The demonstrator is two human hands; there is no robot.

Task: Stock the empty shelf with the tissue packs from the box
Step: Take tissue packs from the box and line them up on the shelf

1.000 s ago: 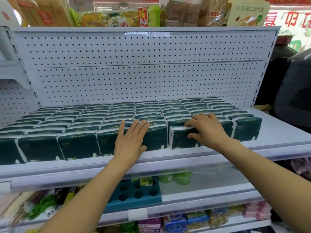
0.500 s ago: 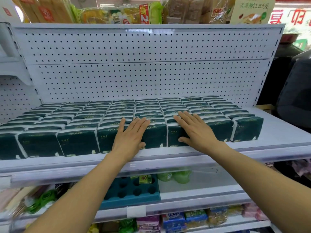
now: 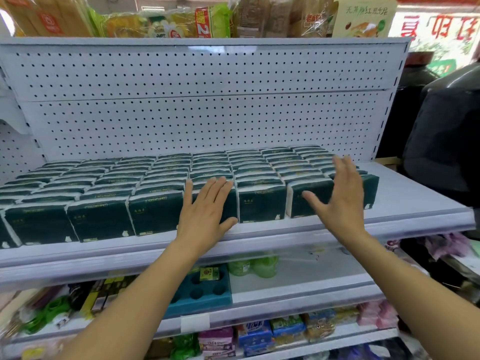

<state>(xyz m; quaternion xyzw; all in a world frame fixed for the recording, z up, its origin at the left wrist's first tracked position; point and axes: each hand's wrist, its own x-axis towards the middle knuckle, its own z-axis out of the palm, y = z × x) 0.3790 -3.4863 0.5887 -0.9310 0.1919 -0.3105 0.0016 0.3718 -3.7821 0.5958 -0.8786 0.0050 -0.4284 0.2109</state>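
Facing a white shelf (image 3: 405, 193) backed by perforated panels, now carrying dark green tissue packs (image 3: 155, 214) in close rows running from the front lip back toward the pegboard (image 3: 207, 120). Standing upright, side by side, faces toward the camera, packs touching their neighbours; leaving a bare strip of shelf at the right end.

Pressing the left hand (image 3: 205, 211) flat against the front of one pack near the middle of the front row, fingers (image 3: 218, 188) straight and held together, tips reaching over the pack's top edge, thumb spread out low along its base. Gripping nothing, only lying against the wrapper.

Holding the right hand (image 3: 337, 201) spread wide before the rightmost packs of the front row, fingers straight and fanned, thumb pointing left across a pack's face. Blurring at the fingertips; not possible to tell whether the palm is touching the packs or hanging just in front of them. Closing on nothing.

Showing no box anywhere in view.

Sitting above, on the top of the unit: bagged breads and snack packets (image 3: 161, 22). Lying below, on the next shelf down: a teal foam tray (image 3: 205, 292) with round holes, green bottles (image 3: 254, 265) just behind and to its right, dark slim boxes and green-handled items toward the left. Lining the lowest visible shelf: small colourful packets (image 3: 259, 333). Standing at the far right, beyond the shelf end: a large dark rounded shape (image 3: 446, 141).
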